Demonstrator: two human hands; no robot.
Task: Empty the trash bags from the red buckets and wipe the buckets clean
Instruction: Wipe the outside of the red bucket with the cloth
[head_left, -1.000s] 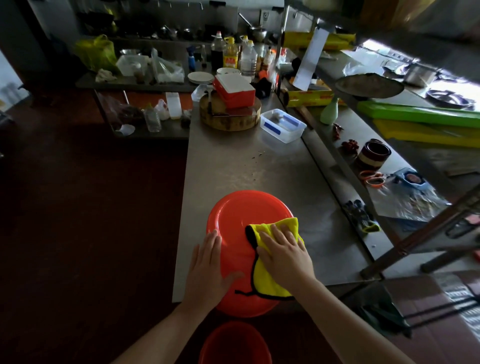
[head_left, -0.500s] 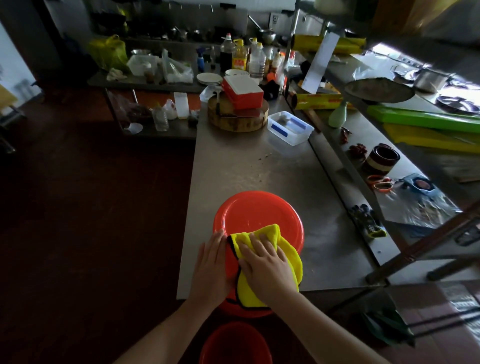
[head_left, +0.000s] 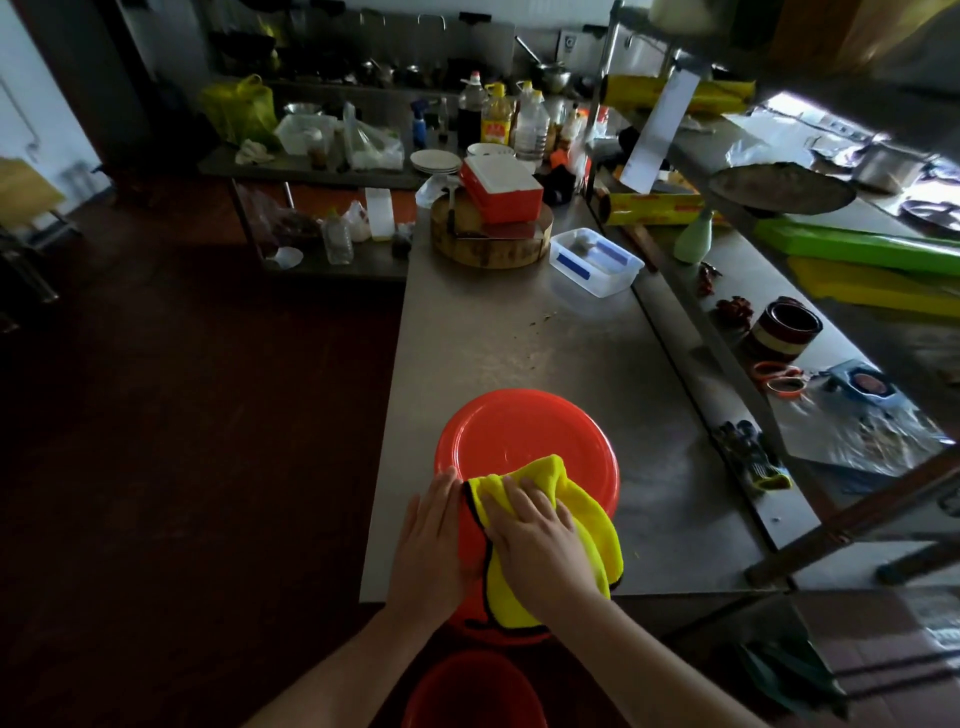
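Light, stiff and slick, the upturned red bucket (head_left: 524, 431) at the tabletop's (head_left: 519, 338) near edge may skid. The left grip (head_left: 431, 545), fingers straight, steadies its side; the right grip (head_left: 535, 540) presses the soft cloth (head_left: 587, 525) flat

bucket (head_left: 524, 431): red-orange | cloth (head_left: 571, 499): yellow, black edging | table (head_left: 519, 343): grey steel

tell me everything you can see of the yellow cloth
The soft yellow cloth, microfibre by its look, has a thin black stitched edge. It lies crumpled over the near side of the round red plastic bucket, draping down toward the person. The right hand presses flat on it, fingers straight; the left hand rests on the bucket just beside its black edge.
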